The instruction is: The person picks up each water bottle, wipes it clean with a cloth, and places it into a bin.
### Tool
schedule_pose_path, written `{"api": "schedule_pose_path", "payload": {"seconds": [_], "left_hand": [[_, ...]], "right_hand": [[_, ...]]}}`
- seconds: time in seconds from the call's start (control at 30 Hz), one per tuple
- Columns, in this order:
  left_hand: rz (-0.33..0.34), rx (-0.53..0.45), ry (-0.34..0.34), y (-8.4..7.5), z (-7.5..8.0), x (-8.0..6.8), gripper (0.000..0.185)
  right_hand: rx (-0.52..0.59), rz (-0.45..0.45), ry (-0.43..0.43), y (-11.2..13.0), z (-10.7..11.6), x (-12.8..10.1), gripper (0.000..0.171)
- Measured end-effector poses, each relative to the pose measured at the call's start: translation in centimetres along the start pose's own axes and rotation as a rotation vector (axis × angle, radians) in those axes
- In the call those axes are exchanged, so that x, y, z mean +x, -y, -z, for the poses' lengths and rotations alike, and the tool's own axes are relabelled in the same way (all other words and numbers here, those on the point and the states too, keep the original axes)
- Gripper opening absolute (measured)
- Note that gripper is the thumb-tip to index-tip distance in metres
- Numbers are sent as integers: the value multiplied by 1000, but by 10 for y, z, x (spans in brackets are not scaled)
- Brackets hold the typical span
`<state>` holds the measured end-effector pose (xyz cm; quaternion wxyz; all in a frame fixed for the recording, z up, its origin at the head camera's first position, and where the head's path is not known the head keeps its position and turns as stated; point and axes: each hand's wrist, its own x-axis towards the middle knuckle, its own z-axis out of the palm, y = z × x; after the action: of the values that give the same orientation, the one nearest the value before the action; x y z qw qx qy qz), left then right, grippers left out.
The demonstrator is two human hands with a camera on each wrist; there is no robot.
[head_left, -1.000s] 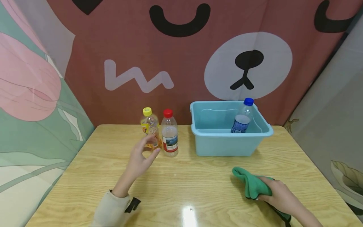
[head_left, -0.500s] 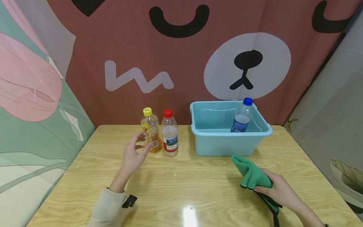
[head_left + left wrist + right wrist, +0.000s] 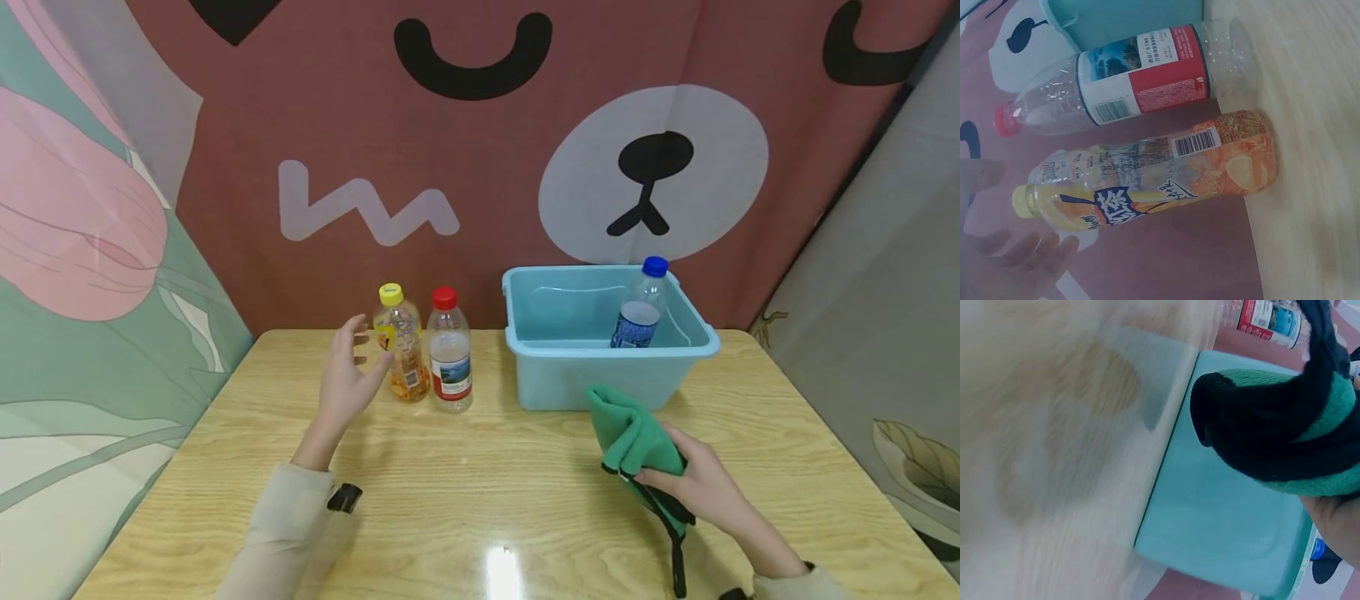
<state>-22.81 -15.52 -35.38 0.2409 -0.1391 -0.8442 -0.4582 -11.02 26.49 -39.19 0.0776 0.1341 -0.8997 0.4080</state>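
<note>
Two bottles, upright, near the bench's far edge: yellow-capped bottle [image 3: 401, 343] and red-capped bottle [image 3: 448, 351], touching. Left hand [image 3: 348, 379] spread beside the yellow-capped one, apparently poised to grasp. Right hand [image 3: 693, 482] grips green cloth [image 3: 628, 437] before the blue tub [image 3: 540, 379].

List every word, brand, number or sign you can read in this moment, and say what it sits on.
No text can be read in full.
Yellow-capped bottle: large blue Chinese characters on the yellow label, one looks like "茶"; the rest and the barcode digits are too blurred.
Red-capped bottle: fine white print on the red label panel and a barcode, too small to read.
Blue-capped bottle in the blue bin: blue label, print too small.
Green cloth: no text.
</note>
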Motion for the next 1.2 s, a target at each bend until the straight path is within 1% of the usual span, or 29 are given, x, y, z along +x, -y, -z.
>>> {"api": "schedule_pose_path", "payload": {"seconds": [0.07, 0.2, 0.3, 0.4, 0.6, 0.73, 0.87, 1.0, 1.13, 1.2], "left_hand": [[-10, 38, 3, 1, -1, 4, 63], [-33, 105, 9, 7, -5, 12, 65], [-39, 129, 19, 12, -8, 19, 66], [-30, 129, 26, 16, -10, 25, 67], [22, 128, 41, 19, -12, 30, 70], [63, 127, 76, 21, -14, 31, 74], [101, 118, 116, 23, -15, 32, 76], [102, 97, 112, 24, -17, 33, 74], [91, 41, 95, 26, -19, 34, 67], [96, 14, 90, 26, -19, 35, 64]], "right_hand": [[23, 16, -5, 2, -3, 3, 61], [71, 81, -3, 5, -9, 7, 58], [93, 109, -4, 8, -12, 11, 57], [120, 106, -2, 11, -15, 14, 55], [198, 100, 4, 18, -21, 20, 54], [242, 115, -7, 23, -25, 22, 51], [251, 128, -33, 23, -28, 23, 55], [248, 148, -40, 22, -31, 23, 59], [262, 152, -34, 21, -32, 21, 59], [266, 145, -31, 21, -33, 20, 59]]}}
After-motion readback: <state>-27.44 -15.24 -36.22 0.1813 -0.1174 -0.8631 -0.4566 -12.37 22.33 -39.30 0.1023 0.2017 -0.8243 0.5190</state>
